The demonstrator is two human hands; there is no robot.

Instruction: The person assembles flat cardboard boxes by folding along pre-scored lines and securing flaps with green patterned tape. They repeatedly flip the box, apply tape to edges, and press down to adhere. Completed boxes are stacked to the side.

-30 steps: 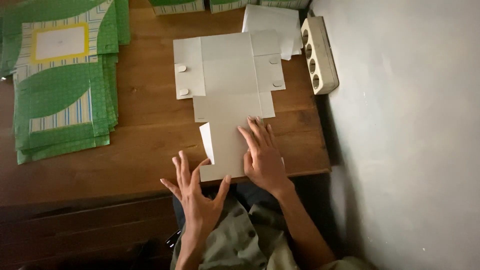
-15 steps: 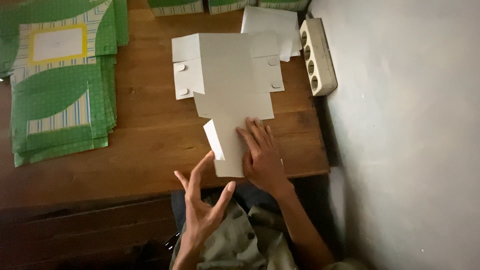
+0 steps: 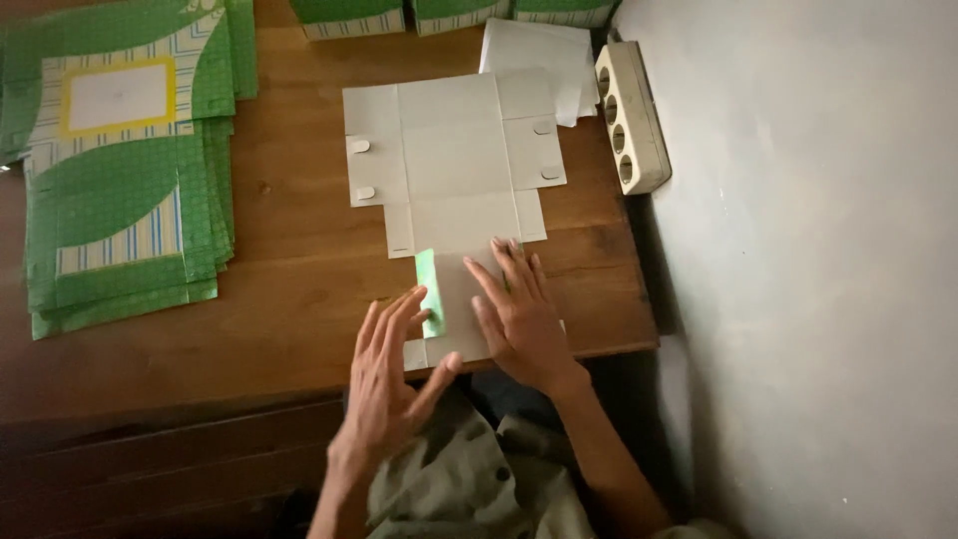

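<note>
Under my hands lies a flat white carton blank (image 3: 454, 160), its near side flap (image 3: 429, 292) folded up, showing green. At ten o'clock sits my stack of flat green cartons (image 3: 120, 190), leaf-patterned with a yellow-framed white label panel (image 3: 118, 97). At twelve o'clock stand green boxes (image 3: 449, 12).

Wooden table (image 3: 299, 299), dark brown, boards run left to right, grain and a knot visible; front edge seen above a lower wooden panel in shadow. Plain grey wall (image 3: 798, 250) met along the table's right side, surface matt and slightly scuffed. White socket strip (image 3: 629, 115) with four round outlets laid at the table's far right corner, against the wall. Light dim and soft, cast from above; the gap below the table's right end left in deep shadow.
</note>
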